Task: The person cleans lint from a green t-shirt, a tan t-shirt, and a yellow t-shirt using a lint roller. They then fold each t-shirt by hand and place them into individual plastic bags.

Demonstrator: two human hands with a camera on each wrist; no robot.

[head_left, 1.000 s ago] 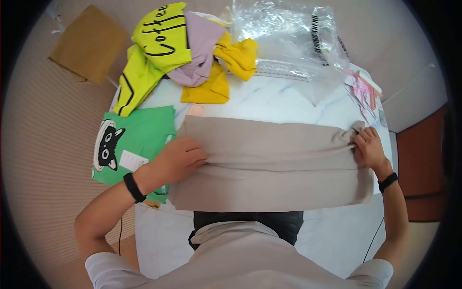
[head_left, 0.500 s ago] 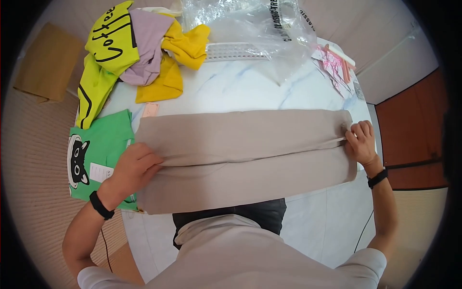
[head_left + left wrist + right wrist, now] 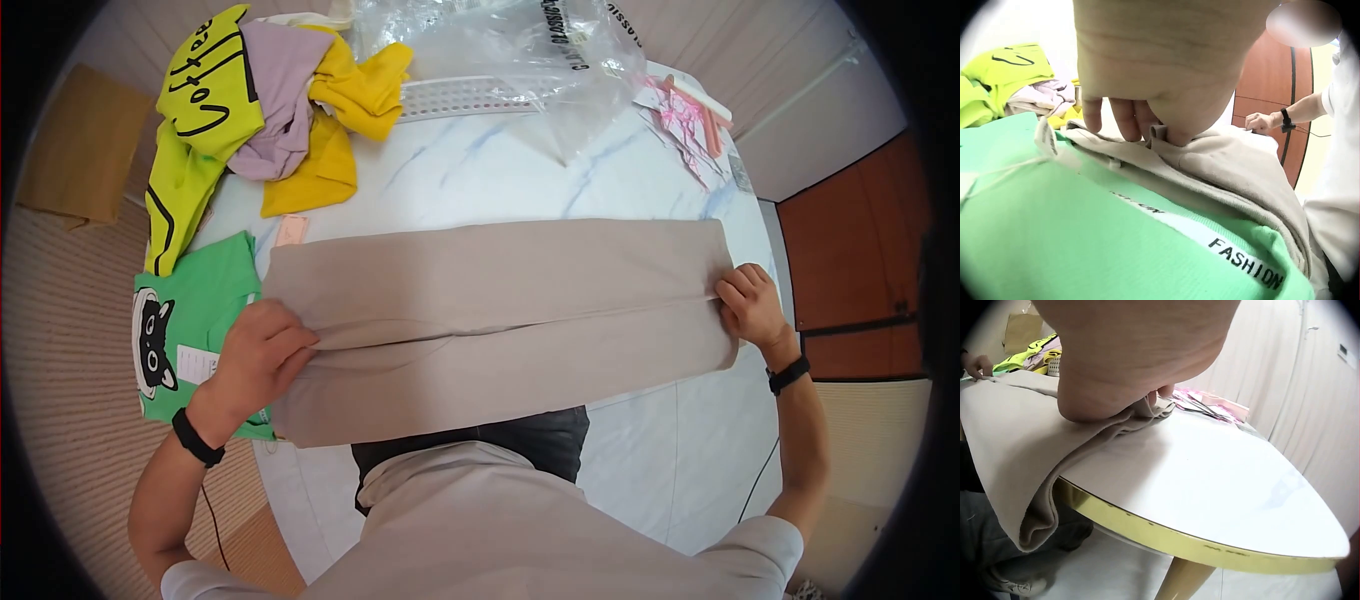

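A beige garment [image 3: 500,285] lies stretched flat across the table, a long crease running along its middle. My left hand [image 3: 262,350] pinches a fold of it at the left end; the left wrist view shows the raised fold between thumb and fingers. At the opposite end my right hand [image 3: 752,305] pinches the cloth near the crease. The garment's front edge hangs over the table's rim in the right wrist view. A green garment [image 3: 215,290] with a black cat print and a white tag lies beside and partly under the left end.
Lime-green [image 3: 215,110], mauve [image 3: 285,95] and yellow clothes [image 3: 325,165] are heaped at the back left. Behind stand a white perforated basket [image 3: 455,98] and a clear plastic bag [image 3: 585,90]. Pink and white scraps [image 3: 685,130] lie at the back right of the marble-patterned table [image 3: 480,175].
Both hands have pulled the beige garment out straighter, and the bunched folds at its right end have smoothed. The head view has shifted, so the scene sits further left.
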